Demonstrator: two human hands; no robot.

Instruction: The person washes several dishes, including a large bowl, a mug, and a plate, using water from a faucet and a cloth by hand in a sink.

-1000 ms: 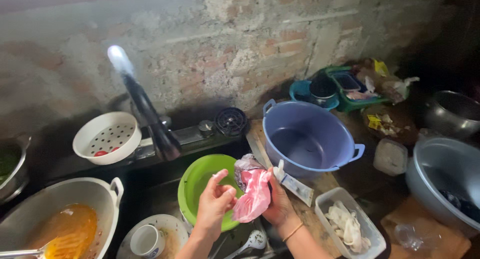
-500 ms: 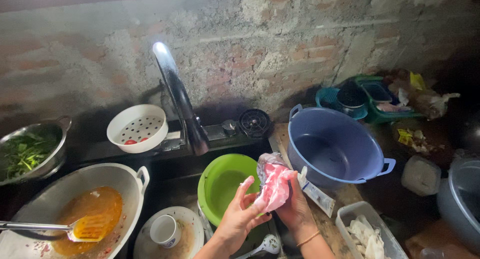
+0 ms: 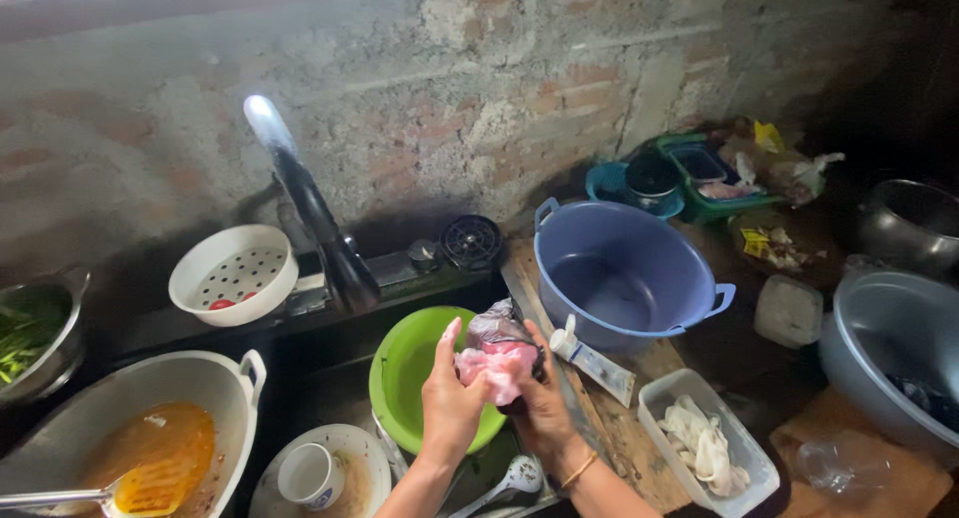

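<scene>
Pink raw meat in a thin plastic bag (image 3: 496, 356) sits pinched between the left hand (image 3: 450, 403) and right hand (image 3: 539, 403), fingers closed on it over the green bowl (image 3: 405, 373). It looks soft, wet and slippery, likely best cupped from below. At 2 o'clock stands a blue tub (image 3: 624, 273); at 9 o'clock a white colander (image 3: 232, 273); the rough brick wall (image 3: 479, 88) and cluttered counter leave little room
</scene>
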